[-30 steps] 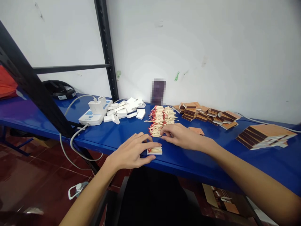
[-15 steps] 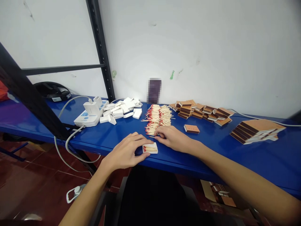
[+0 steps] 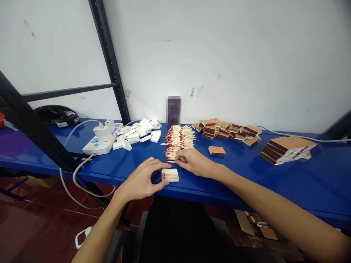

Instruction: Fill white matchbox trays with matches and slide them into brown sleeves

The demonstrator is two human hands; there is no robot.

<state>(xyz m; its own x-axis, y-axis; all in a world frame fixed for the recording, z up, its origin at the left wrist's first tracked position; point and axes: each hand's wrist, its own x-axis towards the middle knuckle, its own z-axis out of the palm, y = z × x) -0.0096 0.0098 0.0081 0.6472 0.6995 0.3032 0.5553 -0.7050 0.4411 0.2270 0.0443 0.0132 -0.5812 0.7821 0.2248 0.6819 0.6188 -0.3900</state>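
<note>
A small white matchbox tray (image 3: 174, 171) holding several red-headed matches (image 3: 170, 176) rests near the front edge of the blue table. My left hand (image 3: 142, 179) closes around it from the left, index finger at the far side and thumb at the near side. Just beyond lies a large pile of loose matches (image 3: 179, 140). My right hand (image 3: 193, 162) has its thumb and fingertips pinched at the pile's near edge, with a match (image 3: 171, 161) poking out; part of it is hidden by the fingers. An orange-brown matchbox sleeve (image 3: 217, 151) lies right of the pile.
White trays (image 3: 141, 129) are heaped at the back left beside a power strip (image 3: 98, 146) with cables. More matchbox sleeves lie in a loose heap (image 3: 230, 130) and a neat stack (image 3: 287, 149) on the right. Black shelf posts (image 3: 109, 62) rise at the left.
The view has shifted slightly, moving the scene left. My left fingers sit a little further left along the tray. The right hand stays pinched at the pile's near edge.
</note>
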